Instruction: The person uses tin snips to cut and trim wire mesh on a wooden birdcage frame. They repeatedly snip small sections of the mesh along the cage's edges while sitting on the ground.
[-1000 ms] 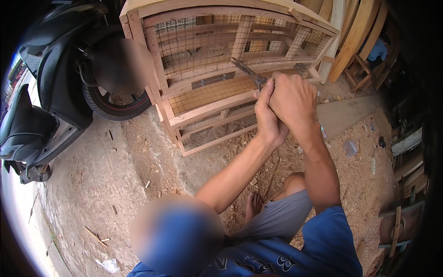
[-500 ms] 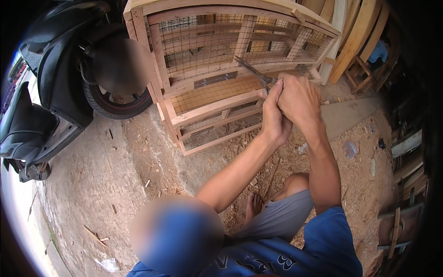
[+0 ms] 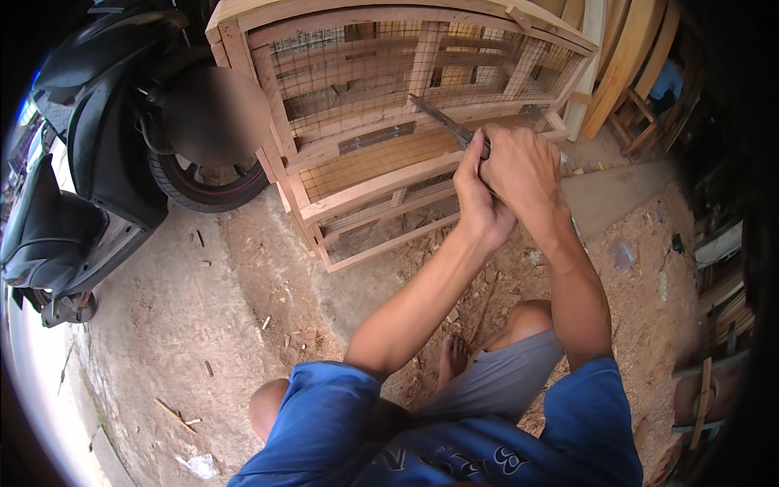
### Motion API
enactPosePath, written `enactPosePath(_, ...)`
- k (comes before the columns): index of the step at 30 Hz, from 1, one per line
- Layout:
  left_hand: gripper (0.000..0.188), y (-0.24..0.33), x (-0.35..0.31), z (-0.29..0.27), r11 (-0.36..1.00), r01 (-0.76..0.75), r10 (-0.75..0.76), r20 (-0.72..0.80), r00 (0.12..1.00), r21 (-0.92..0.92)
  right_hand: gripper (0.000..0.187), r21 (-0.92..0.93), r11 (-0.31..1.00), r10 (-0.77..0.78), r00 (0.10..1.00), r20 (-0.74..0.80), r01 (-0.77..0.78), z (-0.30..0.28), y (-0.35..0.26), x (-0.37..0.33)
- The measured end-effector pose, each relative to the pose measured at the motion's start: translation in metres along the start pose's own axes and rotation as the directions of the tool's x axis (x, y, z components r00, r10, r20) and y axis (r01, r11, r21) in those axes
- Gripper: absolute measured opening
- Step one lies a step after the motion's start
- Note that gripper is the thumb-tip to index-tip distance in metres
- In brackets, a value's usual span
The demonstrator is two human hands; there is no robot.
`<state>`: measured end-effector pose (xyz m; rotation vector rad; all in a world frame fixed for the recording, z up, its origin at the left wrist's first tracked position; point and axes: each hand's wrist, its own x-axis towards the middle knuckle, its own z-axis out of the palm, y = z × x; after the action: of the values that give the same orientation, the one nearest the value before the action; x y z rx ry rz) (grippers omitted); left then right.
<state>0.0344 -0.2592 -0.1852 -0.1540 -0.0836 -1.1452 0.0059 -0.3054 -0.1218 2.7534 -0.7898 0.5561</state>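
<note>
Both my hands are closed together around the handles of a pair of dark metal shears (image 3: 444,122). My left hand (image 3: 479,193) wraps them from the left and below. My right hand (image 3: 521,166) lies over the other side, its fingers hiding most of the handles. The blades look pressed together and point up and left, toward the wire mesh (image 3: 345,77) of a wooden cage (image 3: 381,183). Whether the tip touches the mesh I cannot tell. A dark metal plate (image 3: 376,138) sits on the cage's lower rail, just below the blade tip.
A black motorbike (image 3: 97,162) stands left of the cage. Long boards (image 3: 629,65) lean at the back right, near a person in blue (image 3: 668,81). Wood shavings and scraps litter the floor (image 3: 187,325). A flat board (image 3: 608,195) lies to the right.
The shear blades have drawn closer together, and my hands squeeze nearer each other. The view has shifted slightly. The cage stays in place.
</note>
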Motion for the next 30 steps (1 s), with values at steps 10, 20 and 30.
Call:
enactPosePath(10,0.028,0.007,0.002,0.011,0.997,-0.073,0.072,-0.124,0.99,-0.008,0.019,-0.093,0.99,-0.103,0.995,0.002,0.102,-0.008,-0.014,-0.004)
enactPosePath(20,0.03,0.004,0.008,0.012,0.994,-0.064,0.046,-0.184,0.982,-0.09,0.022,-0.149,0.976,-0.155,0.987,0.041,0.159,-0.011,-0.01,-0.001)
enactPosePath(30,0.042,-0.001,0.003,0.01,0.994,-0.068,0.062,-0.07,0.996,-0.081,0.025,-0.167,0.98,-0.099,0.994,0.055,0.107,-0.007,-0.005,-0.001)
